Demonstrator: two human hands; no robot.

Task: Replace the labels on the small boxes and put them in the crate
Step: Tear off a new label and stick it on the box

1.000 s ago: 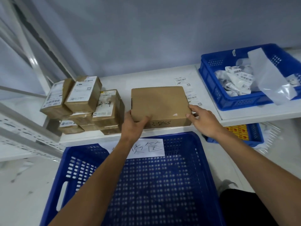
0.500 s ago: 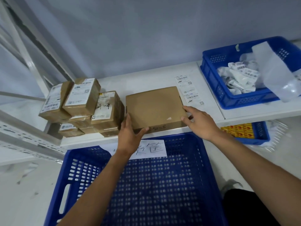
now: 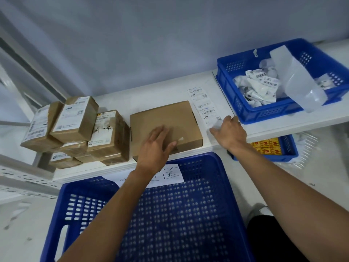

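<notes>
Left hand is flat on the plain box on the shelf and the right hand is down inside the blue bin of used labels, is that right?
Not quite. The right hand is outside the blue bin: the head view shows it on the shelf, at the strip of labels beside the bin. The left hand does lie flat on the plain box.

Wall: a plain grey wall (image 3: 170, 35) is rising behind everything.
Shelf: a flat white shelf board (image 3: 147, 99) is running from left to right.
Upper basket: a blue perforated plastic basket (image 3: 268, 112) is sitting on the shelf's right end.
Sheet: a translucent plastic sheet (image 3: 294, 80) is leaning over that basket's front rim.
Lower basket: a smaller blue plastic basket (image 3: 288, 146) is sitting under the shelf, holding yellow packets with red marks (image 3: 266, 146).
Rail: a white perforated metal rail (image 3: 22, 176) is running along the left.
</notes>
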